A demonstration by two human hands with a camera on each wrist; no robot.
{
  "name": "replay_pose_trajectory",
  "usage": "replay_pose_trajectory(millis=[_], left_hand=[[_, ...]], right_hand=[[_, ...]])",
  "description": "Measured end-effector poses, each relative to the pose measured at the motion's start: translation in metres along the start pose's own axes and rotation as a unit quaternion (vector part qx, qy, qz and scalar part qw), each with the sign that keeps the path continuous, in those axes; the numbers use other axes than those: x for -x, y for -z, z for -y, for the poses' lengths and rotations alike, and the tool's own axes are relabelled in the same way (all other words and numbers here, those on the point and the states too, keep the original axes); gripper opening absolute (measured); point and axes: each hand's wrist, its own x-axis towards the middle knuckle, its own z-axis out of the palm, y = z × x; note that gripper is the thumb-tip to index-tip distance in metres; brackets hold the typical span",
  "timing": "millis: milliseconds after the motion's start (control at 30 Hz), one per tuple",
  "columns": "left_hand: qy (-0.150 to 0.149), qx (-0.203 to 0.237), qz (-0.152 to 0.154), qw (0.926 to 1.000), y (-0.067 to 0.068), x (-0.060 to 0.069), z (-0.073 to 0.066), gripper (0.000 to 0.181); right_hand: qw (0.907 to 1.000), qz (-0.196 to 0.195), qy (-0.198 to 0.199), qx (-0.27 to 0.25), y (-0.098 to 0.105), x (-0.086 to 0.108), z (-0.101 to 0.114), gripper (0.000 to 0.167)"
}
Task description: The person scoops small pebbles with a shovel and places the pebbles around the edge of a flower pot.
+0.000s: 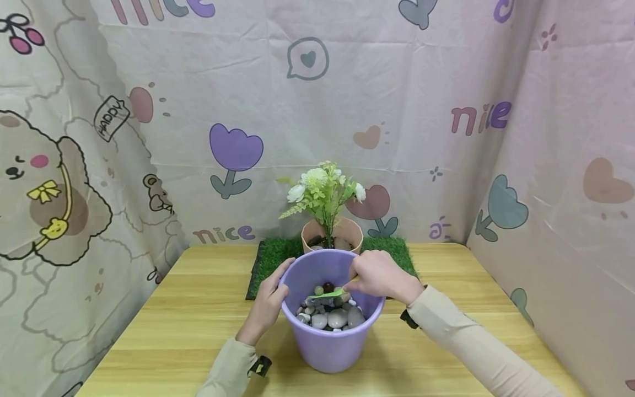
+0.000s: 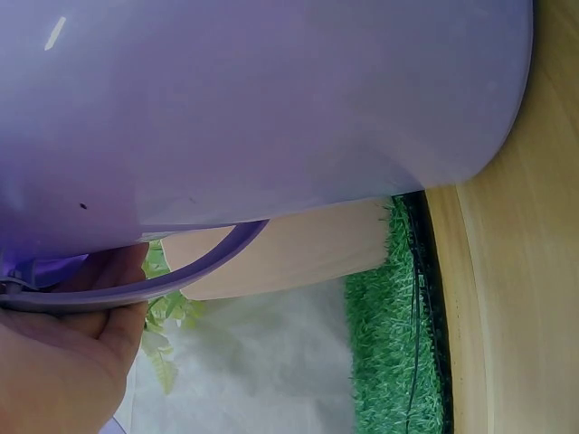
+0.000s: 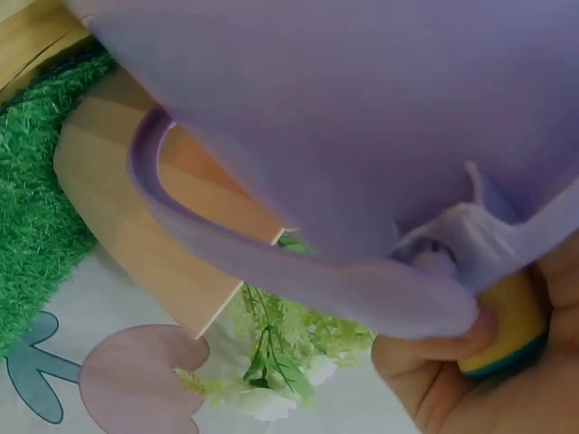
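Purple bucket [image 1: 331, 353] has tabletop [image 1: 193, 309] either side; left hand [image 1: 268, 300] grips rim [image 1: 332, 334].

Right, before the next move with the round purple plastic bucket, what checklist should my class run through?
1. Left hand gripping the round purple plastic bucket at its rim: ok.
2. Right hand holding the yellow-handled green tool: ok.
3. Rounded, mostly grey stones inside the bucket: ok.
4. Curved purple bucket handle outside the opening: ok.
5. Bucket's base flat on the light wooden table: cannot tell.
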Motion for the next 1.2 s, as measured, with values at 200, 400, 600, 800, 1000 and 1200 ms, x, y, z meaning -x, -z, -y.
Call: replay_pose_trajectory(millis=[200, 400, 600, 800, 1000, 1200], left_hand=[[0.001, 0.001, 0.001, 1.0, 0.0, -0.001, -0.001, 0.067], [0.002, 0.003, -0.001, 1.0, 0.0, 0.0, -0.002, 0.066], [0.0, 0.005, -0.003, 1.0, 0.0, 0.0, -0.001, 0.065], [0.0, 0.009, -0.002, 1.0, 0.0, 0.001, -0.002, 0.065], [-0.005, 0.008, 0.001, 1.0, -0.001, 0.0, 0.001, 0.065], [-0.005, 0.004, -0.001, 1.0, 0.0, 0.0, 0.001, 0.065]], right_hand=[[0.9995, -0.009, -0.03, 0.001, 0.0, 0.004, 0.001, 0.023], [0.9987, -0.033, -0.029, 0.024, -0.005, 0.005, -0.001, 0.019], [0.9991, -0.035, -0.012, 0.023, -0.006, 0.003, -0.011, 0.016], [0.9994, -0.033, 0.0, -0.01, -0.007, 0.0, -0.015, 0.016], [0.9986, -0.03, 0.016, -0.041, -0.008, 0.001, -0.019, 0.019], [0.9965, -0.054, 0.038, -0.051, -0.009, 0.002, -0.024, 0.018]])
